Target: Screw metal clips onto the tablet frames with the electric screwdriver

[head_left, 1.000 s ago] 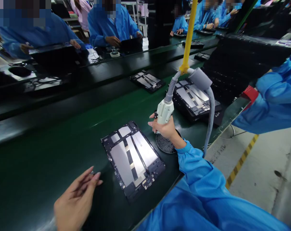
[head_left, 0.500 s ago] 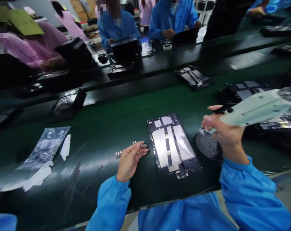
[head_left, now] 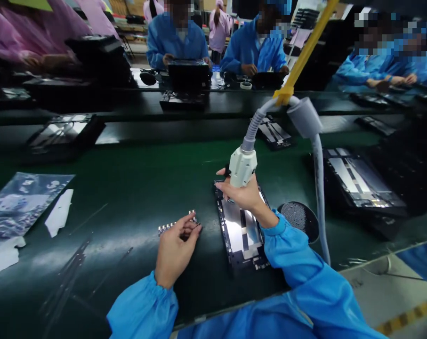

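My right hand (head_left: pixel 246 193) grips a pale green electric screwdriver (head_left: pixel 243 165), held upright over the upper part of an opened tablet (head_left: pixel 239 230). The hand hides the tool's lower end and part of the tablet. Silver panels and a dark strip cable show inside the tablet's black frame. To its left, my left hand (head_left: pixel 178 245) has its thumb and fingers curled together. Its fingertips are at small dark parts with light metal spots (head_left: pixel 166 228) lying on the green surface; what they pinch is too small to make out.
A round dish of tiny pieces (head_left: pixel 300 220) stands right of the tablet, beside the screwdriver's grey cable (head_left: pixel 319 188). Stacked tablets (head_left: pixel 361 183) lie farther right. A clear plastic bag (head_left: pixel 22 202) and white scraps (head_left: pixel 59 214) lie left. Co-workers in blue sit across the bench.
My right hand has brought the screwdriver from right of the dish leftward over the tablet, turning it upright. My left hand has shifted slightly down and left. The view has turned.
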### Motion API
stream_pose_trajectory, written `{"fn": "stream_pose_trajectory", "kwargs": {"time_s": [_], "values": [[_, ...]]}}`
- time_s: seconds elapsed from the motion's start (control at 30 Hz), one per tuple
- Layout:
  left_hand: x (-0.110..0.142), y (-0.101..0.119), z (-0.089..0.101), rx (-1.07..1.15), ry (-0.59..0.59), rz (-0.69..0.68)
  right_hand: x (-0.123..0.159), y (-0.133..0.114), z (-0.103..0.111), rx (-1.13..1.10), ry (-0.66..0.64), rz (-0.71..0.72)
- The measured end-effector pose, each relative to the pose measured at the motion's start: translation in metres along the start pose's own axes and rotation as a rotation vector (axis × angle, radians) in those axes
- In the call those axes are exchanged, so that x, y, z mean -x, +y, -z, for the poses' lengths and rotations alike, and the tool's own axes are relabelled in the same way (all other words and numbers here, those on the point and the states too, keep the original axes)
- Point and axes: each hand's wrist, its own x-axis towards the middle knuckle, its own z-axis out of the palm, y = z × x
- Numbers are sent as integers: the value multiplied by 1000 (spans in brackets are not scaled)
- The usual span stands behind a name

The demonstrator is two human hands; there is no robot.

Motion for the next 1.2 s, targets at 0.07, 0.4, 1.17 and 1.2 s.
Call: {"fn": "stream_pose_trajectory", "kwargs": {"time_s": [0.07, 0.4, 1.17, 1.2], "values": [[1, -3, 4, -28, -2, -12, 0, 4, 0, 4, -3, -25], [0, 9, 6, 239, 11, 114, 2, -5, -5, -49, 65, 49], [5, 5, -1, 213, 118, -13, 5, 8, -31, 5, -39, -32], [7, 7, 0, 158, 108, -69, 5, 9, -31, 19, -46, -30]]}}
